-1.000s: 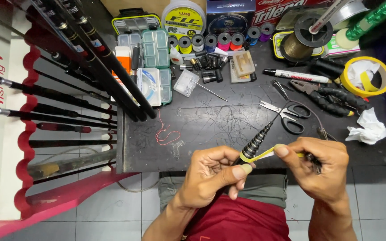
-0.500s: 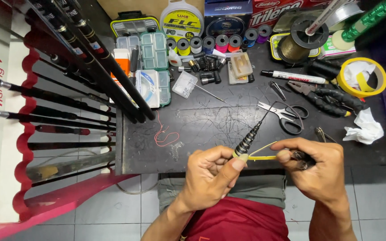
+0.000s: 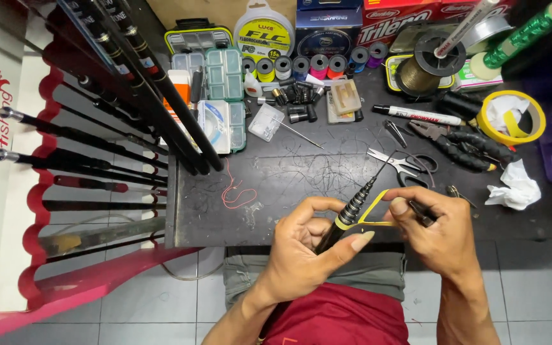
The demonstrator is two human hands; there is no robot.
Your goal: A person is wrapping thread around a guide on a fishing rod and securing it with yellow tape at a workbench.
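Left hand (image 3: 305, 246) gripping black telescopic rod tip (image 3: 351, 212), right hand (image 3: 439, 230) just beside, pinching yellow tape (image 3: 378, 206) stretched from it

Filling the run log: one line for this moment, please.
left hand: grips telescopic rod | right hand: pulls yellow tape | scissors: on table

A fishing-tackle repair workshop is shown: a scratched black workbench (image 3: 301, 172) is seen, with fishing rods (image 3: 97, 137) racked left of it, line spools (image 3: 317, 65) along its far edge, scissors (image 3: 404, 167) and pliers (image 3: 464, 142) on it.
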